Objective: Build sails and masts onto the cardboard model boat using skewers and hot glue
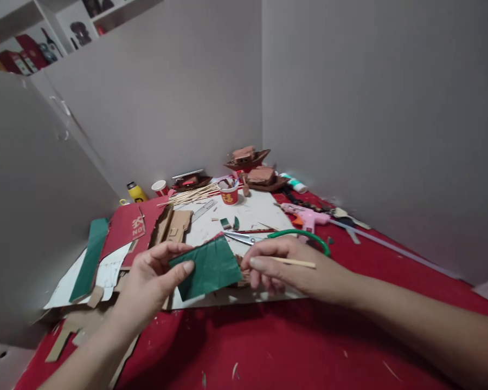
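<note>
My left hand (pixel 152 276) pinches the left edge of a green piece of card (pixel 213 268), thumb on top and fingers behind. The piece is tilted above the white board. My right hand (pixel 287 265) is closed around a thin wooden stick (pixel 303 263), close to the card's right edge; whether it touches the card I cannot tell. Green-handled scissors (pixel 305 232) lie just beyond my right hand, their blades pointing left. Part of a brown ridged piece (pixel 244 279) shows between the card and my right hand.
Behind the hands are a red paper cup (pixel 229 196), wooden skewers (pixel 193 195) and model boats (pixel 264 179). A pink glue gun (pixel 309 216) lies to the right. Red card (pixel 124 227), brown cardboard (pixel 181 225) and a green strip (pixel 90 260) lie left. A yellow bottle (pixel 136 192) stands behind.
</note>
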`<state>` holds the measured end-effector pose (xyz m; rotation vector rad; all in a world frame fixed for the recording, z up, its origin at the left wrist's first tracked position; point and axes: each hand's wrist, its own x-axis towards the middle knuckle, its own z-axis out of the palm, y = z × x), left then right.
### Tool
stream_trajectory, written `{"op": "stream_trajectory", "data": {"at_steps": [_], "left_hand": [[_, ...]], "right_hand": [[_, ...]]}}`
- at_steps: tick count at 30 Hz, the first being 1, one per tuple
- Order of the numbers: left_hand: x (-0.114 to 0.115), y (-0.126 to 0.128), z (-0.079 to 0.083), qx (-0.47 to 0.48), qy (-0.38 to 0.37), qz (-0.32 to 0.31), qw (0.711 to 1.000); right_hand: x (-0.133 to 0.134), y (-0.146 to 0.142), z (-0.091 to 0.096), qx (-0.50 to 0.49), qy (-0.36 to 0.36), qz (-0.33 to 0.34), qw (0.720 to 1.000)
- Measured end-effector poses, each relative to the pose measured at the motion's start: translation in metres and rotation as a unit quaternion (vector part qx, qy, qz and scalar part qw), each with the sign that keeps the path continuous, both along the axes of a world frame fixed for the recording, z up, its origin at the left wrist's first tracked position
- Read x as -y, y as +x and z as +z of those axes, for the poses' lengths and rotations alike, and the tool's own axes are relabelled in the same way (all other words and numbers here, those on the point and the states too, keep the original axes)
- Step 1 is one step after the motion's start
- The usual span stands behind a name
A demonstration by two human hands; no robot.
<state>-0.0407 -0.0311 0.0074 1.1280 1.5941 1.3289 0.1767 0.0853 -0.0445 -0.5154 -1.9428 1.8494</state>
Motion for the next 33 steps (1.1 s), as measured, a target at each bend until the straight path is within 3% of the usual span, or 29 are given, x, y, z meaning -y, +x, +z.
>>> {"op": "stream_trajectory", "data": {"at_steps": [5, 13, 17, 21, 25, 33], "left_hand": [[-0.007, 0.023, -0.013, 0.042, -0.006, -0.068, 0.997], [-0.014, 0.024, -0.032, 0.191, -0.029, -0.119, 0.974], [-0.014, 0.027, -0.034, 0.122, -0.016, -0.125, 0.985], [-0.014, 0.035, -0.034, 0.019, -0.011, -0.140, 0.990], [-0.008, 0.046, -0.037, -0.003, -0.028, -0.186, 0.982], [-0.005, 0.047, -0.055, 0.217, -0.032, -0.256, 0.941]], "right_hand": [[0.008, 0.005, 0.006, -0.040, -0.061, 0.043, 0.996], [0.005, 0.014, 0.013, -0.048, -0.064, 0.099, 0.992], [0.004, 0.009, 0.006, -0.036, -0.060, 0.093, 0.993], [0.004, 0.003, -0.001, -0.035, -0.054, 0.036, 0.997], [0.006, 0.005, 0.000, -0.014, 0.003, 0.007, 1.000], [0.000, 0.010, -0.005, 0.023, 0.069, 0.017, 0.997]]}}
